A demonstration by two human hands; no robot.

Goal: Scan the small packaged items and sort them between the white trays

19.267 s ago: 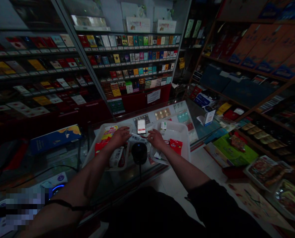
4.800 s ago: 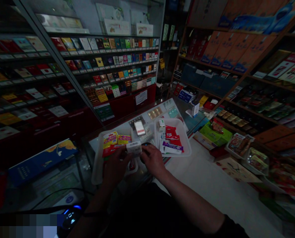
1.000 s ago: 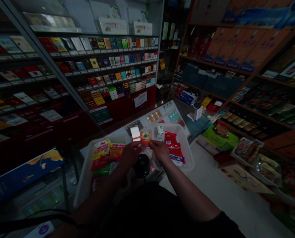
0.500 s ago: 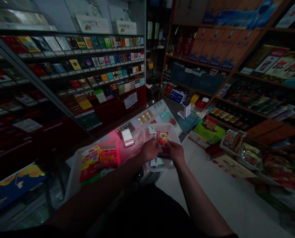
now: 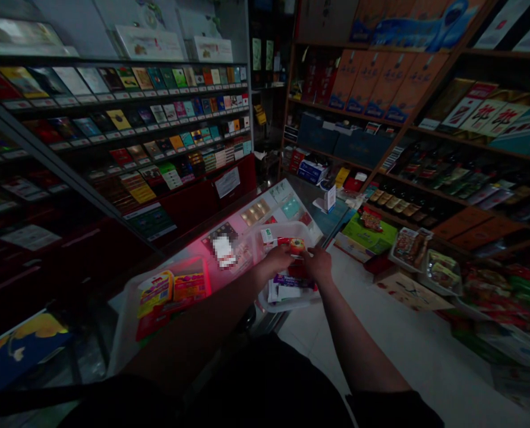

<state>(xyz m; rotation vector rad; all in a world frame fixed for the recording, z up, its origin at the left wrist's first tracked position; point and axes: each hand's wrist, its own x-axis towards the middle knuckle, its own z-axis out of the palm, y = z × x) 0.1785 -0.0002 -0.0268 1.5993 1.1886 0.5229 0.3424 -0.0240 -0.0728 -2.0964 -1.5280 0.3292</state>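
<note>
Both my hands are over the right-hand white plastic bin (image 5: 271,307) on the glass counter. A small red and orange packet (image 5: 297,245) lies between them, at the bin's far side. My left hand (image 5: 279,260) has its fingers closed at the packet's left end. On the packet's right end, my right hand (image 5: 319,264) pinches with thumb and fingers. Below the hands, a purple packet (image 5: 292,280) and some white packets (image 5: 287,292) lie in the bin. A white and green pack (image 5: 267,235) rests at its far left corner.
A second white bin (image 5: 125,324) with yellow and red packets (image 5: 155,291) stands to the left. Glass display counter (image 5: 247,235) runs under the bins. Shelves of cigarette packs (image 5: 158,113) line the left wall; bottles (image 5: 438,166) and boxes fill the right. Snack trays (image 5: 441,270) sit right.
The red and orange packet has tilted flatter and been lowered a little in the bin. More of the purple packet shows beneath my hands. My view has shifted slightly to the right.
</note>
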